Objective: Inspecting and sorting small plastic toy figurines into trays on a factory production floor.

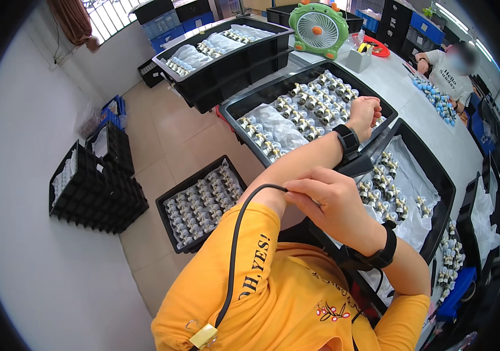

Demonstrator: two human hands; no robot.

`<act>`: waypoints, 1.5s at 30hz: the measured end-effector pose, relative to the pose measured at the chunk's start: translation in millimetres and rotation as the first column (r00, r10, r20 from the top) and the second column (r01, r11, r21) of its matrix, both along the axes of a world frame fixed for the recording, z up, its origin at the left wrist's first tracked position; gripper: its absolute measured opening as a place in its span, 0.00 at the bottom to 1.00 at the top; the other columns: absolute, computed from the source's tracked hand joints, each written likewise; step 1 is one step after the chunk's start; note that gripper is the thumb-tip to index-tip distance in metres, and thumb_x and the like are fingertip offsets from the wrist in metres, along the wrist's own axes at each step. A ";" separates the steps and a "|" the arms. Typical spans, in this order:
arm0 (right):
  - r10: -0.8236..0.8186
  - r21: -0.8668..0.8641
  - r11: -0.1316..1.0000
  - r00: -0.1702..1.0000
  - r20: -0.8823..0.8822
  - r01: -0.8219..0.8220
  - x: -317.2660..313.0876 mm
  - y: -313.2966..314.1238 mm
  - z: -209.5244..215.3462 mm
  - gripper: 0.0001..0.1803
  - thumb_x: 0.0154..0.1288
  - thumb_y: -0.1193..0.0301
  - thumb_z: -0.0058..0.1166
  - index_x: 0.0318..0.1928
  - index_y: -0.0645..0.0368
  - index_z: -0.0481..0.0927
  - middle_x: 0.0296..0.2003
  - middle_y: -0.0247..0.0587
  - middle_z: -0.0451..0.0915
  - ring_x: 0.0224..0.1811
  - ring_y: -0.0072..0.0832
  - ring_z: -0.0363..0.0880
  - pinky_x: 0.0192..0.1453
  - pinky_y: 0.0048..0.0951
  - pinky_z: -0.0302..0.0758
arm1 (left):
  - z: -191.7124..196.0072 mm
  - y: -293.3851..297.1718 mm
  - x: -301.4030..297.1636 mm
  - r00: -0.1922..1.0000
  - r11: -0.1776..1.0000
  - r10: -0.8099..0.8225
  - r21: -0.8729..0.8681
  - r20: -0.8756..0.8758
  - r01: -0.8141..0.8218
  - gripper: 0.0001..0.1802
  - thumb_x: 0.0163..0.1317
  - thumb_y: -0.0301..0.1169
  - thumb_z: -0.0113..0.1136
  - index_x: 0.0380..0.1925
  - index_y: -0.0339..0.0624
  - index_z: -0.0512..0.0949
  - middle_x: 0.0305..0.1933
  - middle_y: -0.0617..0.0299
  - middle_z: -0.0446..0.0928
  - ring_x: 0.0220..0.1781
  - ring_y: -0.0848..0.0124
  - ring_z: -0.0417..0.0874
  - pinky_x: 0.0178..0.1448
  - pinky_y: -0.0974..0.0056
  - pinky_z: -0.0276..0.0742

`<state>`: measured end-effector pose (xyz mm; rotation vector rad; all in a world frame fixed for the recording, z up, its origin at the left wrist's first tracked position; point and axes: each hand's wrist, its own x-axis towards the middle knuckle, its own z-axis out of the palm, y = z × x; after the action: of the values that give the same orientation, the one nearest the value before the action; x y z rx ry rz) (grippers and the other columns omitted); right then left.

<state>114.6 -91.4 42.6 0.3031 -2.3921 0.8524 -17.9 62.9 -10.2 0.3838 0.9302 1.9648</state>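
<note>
My right hand (pixel 335 202) pinches a thin black cable (pixel 239 222) between thumb and fingertips, close against my left forearm. The cable runs down along my yellow left sleeve to a gold-coloured clip (pixel 204 336). My left arm reaches forward past the right hand, and my left hand (pixel 366 114) is curled closed above the right side of a black tray (pixel 244 105); what its fingers hold, if anything, is hidden. Rows of small bulb-like parts (pixel 314 102) with clear tops and brass-coloured fittings lie in that tray among white sheets. Each wrist wears a black band.
Another black tray (pixel 450 196) of similar parts sits at the right. A filled black crate (pixel 226 70) stands at the back left, beside a green fan (pixel 319 30). On the floor are a filled tray (pixel 171 219) and stacked crates (pixel 100 190). A person (pixel 450 73) sits across the table.
</note>
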 end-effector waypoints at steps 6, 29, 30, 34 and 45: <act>-0.075 -0.163 0.982 0.989 0.126 0.095 30.2 9.0 14.8 0.12 0.49 0.72 0.64 0.37 0.59 0.80 0.25 0.38 0.74 0.26 0.29 0.76 0.29 0.26 0.72 | 7.6 -5.5 -3.3 0.993 0.994 -0.110 0.015 0.043 0.109 0.09 0.56 0.25 0.53 0.38 0.43 0.73 0.27 0.65 0.73 0.25 0.78 0.73 0.26 0.75 0.68; -0.647 -0.796 0.459 0.763 0.005 0.395 104.9 142.8 -48.9 0.21 0.71 0.54 0.38 0.44 0.59 0.75 0.34 0.29 0.70 0.35 0.12 0.66 0.40 0.15 0.63 | 38.3 -71.7 77.7 0.504 0.577 -0.792 -0.152 -0.344 0.803 0.16 0.61 0.32 0.57 0.47 0.40 0.69 0.44 0.61 0.73 0.44 0.73 0.78 0.49 0.70 0.75; -0.625 -0.794 0.481 0.781 -0.013 0.372 102.4 142.3 -51.3 0.22 0.71 0.53 0.38 0.44 0.59 0.75 0.34 0.29 0.70 0.36 0.13 0.66 0.41 0.15 0.64 | 36.4 -72.6 75.9 0.509 0.590 -0.781 -0.161 -0.363 0.791 0.17 0.60 0.32 0.58 0.47 0.40 0.69 0.44 0.62 0.73 0.43 0.74 0.78 0.47 0.70 0.74; -0.589 -0.779 0.550 0.801 -0.104 0.303 94.7 135.1 -52.4 0.21 0.71 0.53 0.37 0.45 0.58 0.74 0.34 0.28 0.70 0.36 0.12 0.66 0.42 0.16 0.64 | 31.1 -77.1 73.5 0.488 0.681 -0.706 -0.302 -0.513 0.668 0.23 0.56 0.35 0.62 0.50 0.41 0.68 0.47 0.62 0.70 0.43 0.76 0.74 0.46 0.71 0.70; -0.583 -0.736 0.594 0.804 -0.115 0.325 96.8 132.7 -46.4 0.31 0.69 0.49 0.39 0.62 0.58 0.58 0.52 0.37 0.65 0.54 0.22 0.62 0.58 0.23 0.62 | 28.2 -45.9 72.0 0.646 0.693 -0.707 -0.098 -0.288 0.714 0.12 0.63 0.32 0.55 0.45 0.41 0.70 0.41 0.60 0.75 0.40 0.71 0.79 0.44 0.68 0.76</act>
<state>211.4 41.3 -3.8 -0.4364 -1.5388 1.2280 54.2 17.0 18.0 0.9407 0.7695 1.1891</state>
